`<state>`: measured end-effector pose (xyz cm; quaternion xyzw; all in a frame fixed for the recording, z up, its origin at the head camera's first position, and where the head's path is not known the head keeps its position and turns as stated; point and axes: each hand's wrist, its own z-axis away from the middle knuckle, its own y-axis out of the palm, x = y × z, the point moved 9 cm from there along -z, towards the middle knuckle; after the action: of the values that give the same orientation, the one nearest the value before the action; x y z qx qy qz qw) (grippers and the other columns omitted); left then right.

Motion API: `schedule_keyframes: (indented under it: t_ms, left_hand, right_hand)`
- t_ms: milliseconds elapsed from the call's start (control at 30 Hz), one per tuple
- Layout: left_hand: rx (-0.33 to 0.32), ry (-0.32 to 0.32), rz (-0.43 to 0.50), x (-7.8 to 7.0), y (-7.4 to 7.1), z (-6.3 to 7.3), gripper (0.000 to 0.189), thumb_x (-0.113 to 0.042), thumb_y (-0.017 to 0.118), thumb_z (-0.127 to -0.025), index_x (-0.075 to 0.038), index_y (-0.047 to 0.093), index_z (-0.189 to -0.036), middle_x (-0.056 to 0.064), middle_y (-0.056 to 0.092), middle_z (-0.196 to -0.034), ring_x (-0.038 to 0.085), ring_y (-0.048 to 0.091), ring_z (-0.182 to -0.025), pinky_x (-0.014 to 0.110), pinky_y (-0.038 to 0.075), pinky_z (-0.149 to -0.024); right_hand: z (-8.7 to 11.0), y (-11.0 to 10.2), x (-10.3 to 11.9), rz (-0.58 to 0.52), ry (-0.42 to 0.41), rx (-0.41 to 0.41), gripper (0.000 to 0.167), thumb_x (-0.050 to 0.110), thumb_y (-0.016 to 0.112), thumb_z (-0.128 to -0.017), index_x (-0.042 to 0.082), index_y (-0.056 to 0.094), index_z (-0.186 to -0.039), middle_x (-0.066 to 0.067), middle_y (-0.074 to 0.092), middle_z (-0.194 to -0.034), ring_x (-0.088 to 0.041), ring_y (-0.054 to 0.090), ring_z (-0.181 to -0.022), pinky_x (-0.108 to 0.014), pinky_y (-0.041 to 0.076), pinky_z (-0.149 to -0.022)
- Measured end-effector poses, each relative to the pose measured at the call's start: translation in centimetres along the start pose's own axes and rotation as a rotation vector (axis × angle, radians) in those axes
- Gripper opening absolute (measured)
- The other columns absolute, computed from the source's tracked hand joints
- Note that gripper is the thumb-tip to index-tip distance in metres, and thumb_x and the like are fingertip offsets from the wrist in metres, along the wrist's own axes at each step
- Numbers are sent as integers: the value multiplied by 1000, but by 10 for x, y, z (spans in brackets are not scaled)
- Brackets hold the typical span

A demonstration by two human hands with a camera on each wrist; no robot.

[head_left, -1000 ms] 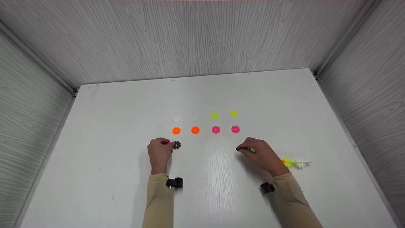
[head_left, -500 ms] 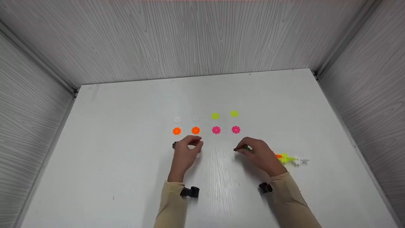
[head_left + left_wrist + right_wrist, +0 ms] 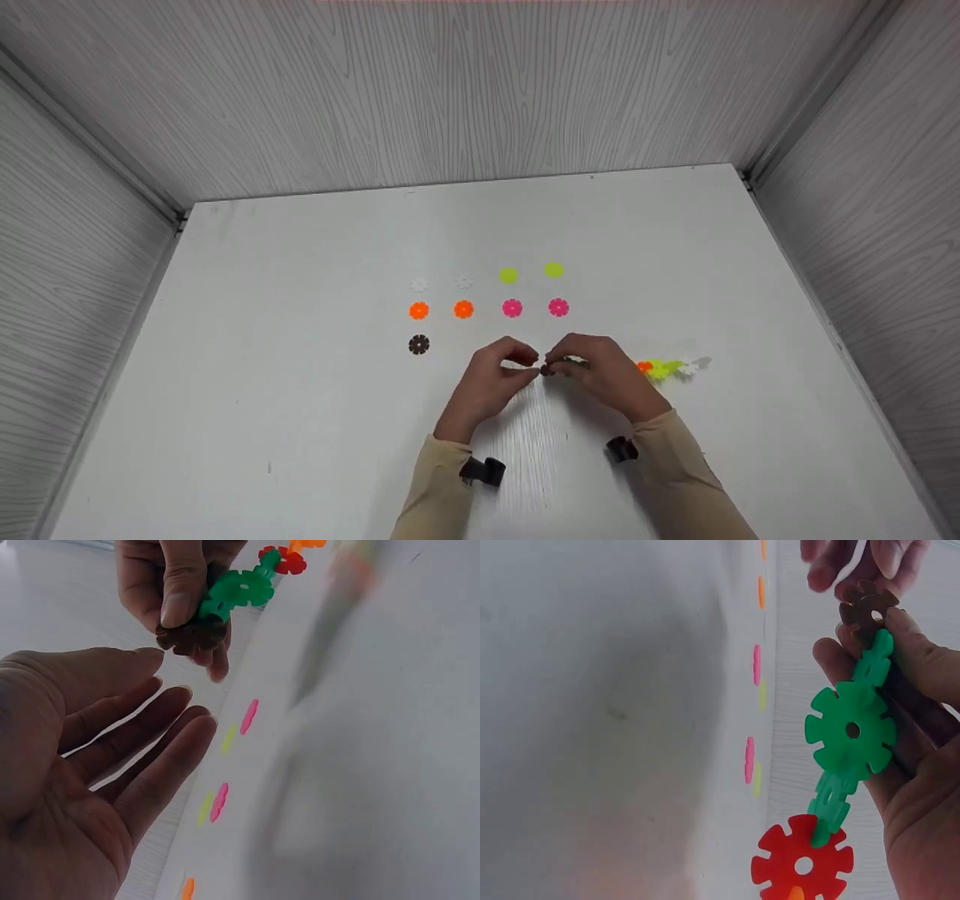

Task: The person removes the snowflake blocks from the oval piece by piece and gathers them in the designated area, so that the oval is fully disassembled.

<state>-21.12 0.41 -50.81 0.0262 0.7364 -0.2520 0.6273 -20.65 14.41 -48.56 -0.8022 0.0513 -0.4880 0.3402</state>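
Between the hands is the dark-brown, notched, round plastic disc point(image 3: 857, 613), ending a many-coloured chain of plastic discs point(image 3: 847, 754); the right hand point(image 3: 611, 375) pinches it. The left hand point(image 3: 484, 386), just beside, holds nothing, fingers apart from thumb. Pinching where discs join should limit twisting.

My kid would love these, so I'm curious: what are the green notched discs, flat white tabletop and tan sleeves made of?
Green notched discs: probably moulded plastic, smooth and satiny; even colour, rounded edges.
Flat white tabletop: perhaps laminated or painted board, slightly glossy, since it reflects streaks of light.
Tan sleeves: likely matte fabric, given the soft creases; the fibre can't be told.
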Motion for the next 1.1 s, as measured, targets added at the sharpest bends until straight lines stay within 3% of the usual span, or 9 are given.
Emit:
schedule_keyframes:
  t_ms: [300, 500, 733, 833, 967, 1100]
  left_hand:
    - [-51, 35, 35, -2, 4, -1, 6, -8, 70, -91, -11, 74, -95, -6, 68, -89, 11, 64, -84, 27, 57, -76]
    - [-80, 36, 45, -3, 3, -1, 6, -9, 70, -91, -12, 75, -95, -6, 69, -88, 10, 64, -84, 28, 56, -77]
    - [-87, 25, 84, 0, 6, -1, 8, -8, 69, -91, -9, 75, -97, -3, 70, -89, 13, 65, -83, 30, 57, -76]
    - [-97, -23, 185, 5, 5, -2, 9, -6, 69, -92, -4, 73, -99, 4, 69, -91, 19, 67, -84, 32, 58, -75]
    - [-137, -120, 392, 10, 0, -1, 12, 2, 66, -92, 8, 69, -102, 18, 68, -96, 32, 68, -88, 38, 59, -76]
    - [-189, -161, 516, 17, -4, -2, 13, 7, 64, -91, 13, 67, -102, 24, 68, -98, 35, 69, -89, 41, 59, -77]
  right_hand:
    - [-2, 5, 2, 54, 12, -11, 15, 6, 75, -86, 18, 75, -96, 15, 67, -92, -5, 63, -85, -28, 55, -76]
    - [-2, 5, 1, 114, 15, -27, 13, 8, 75, -87, 18, 74, -95, 16, 66, -90, -4, 61, -84, -28, 55, -77]
    - [-1, 5, -1, 106, 6, -36, 12, 9, 74, -88, 18, 74, -97, 15, 66, -92, -5, 62, -85, -29, 54, -78]
    - [0, 3, -2, 121, 8, -44, 13, 13, 74, -89, 19, 73, -101, 16, 66, -96, -4, 61, -89, -30, 54, -81]
    - [2, 0, -6, 142, 38, -55, 18, 16, 76, -88, 20, 72, -105, 17, 65, -99, -5, 61, -93, -32, 53, -83]
    - [3, -3, -7, 154, 42, -59, 18, 10, 75, -88, 19, 73, -104, 15, 64, -100, -6, 61, -92, -33, 53, -82]
